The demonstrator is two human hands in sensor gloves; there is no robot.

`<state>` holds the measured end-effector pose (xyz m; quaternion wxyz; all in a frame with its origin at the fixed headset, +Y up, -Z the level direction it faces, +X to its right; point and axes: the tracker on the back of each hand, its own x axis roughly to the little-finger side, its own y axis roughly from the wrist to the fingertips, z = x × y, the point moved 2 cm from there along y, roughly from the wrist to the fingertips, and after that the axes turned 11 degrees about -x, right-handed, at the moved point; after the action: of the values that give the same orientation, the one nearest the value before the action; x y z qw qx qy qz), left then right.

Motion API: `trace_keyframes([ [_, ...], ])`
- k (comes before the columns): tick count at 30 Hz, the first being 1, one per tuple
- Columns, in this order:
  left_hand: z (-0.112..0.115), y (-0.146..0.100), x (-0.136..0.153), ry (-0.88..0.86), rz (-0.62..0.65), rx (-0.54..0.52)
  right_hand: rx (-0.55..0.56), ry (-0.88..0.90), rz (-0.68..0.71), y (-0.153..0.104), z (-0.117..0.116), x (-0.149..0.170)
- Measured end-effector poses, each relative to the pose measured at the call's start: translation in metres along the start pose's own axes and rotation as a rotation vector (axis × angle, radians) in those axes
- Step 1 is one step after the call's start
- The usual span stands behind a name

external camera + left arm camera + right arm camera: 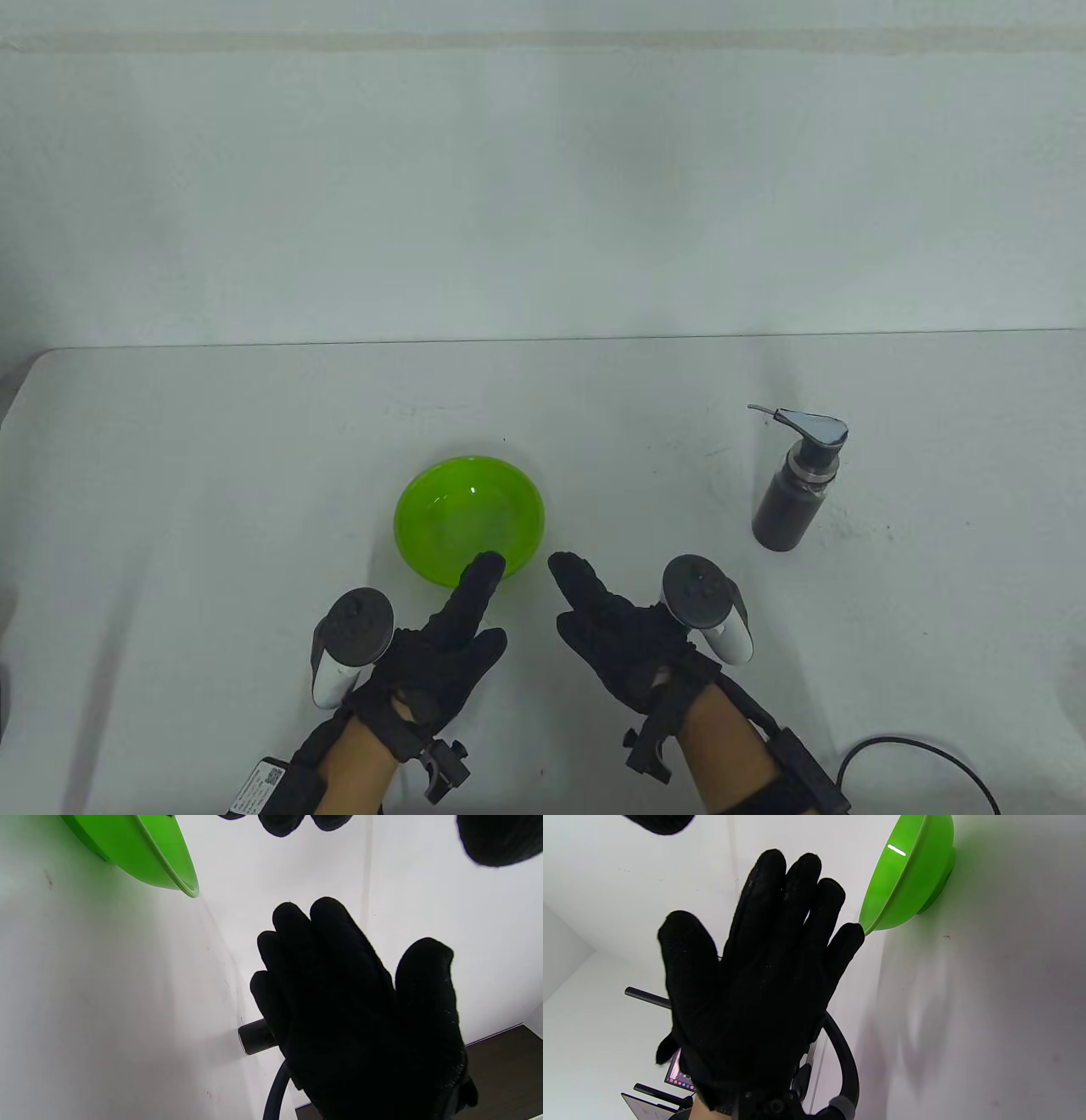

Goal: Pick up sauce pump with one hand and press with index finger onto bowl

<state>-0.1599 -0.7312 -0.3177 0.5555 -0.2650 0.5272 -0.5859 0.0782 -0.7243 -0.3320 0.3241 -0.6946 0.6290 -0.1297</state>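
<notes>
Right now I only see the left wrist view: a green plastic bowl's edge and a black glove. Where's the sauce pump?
Observer: The dark bottle with a silver pump head stands upright on the white table, right of the right hand.
Operator: Is anybody holding it?
Observer: No, both hands are apart from it; the left hand lies by the green bowl.
Operator: Where does its spout point?
Observer: Leftward, toward the bowl's side.

Table view: high up, looks down at worktop (212,475), far off. Wrist views: very close, turned sideways, each faces other hand. All three share green bowl (469,519) (140,849) (908,878).
</notes>
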Motion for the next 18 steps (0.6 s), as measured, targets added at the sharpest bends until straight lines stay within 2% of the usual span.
trace_keyframes([
  [18, 0.0037, 0.0012, 0.0049, 0.031, -0.016, 0.021, -0.004, -0.008, 0.021, -0.0013, -0.005, -0.0039],
])
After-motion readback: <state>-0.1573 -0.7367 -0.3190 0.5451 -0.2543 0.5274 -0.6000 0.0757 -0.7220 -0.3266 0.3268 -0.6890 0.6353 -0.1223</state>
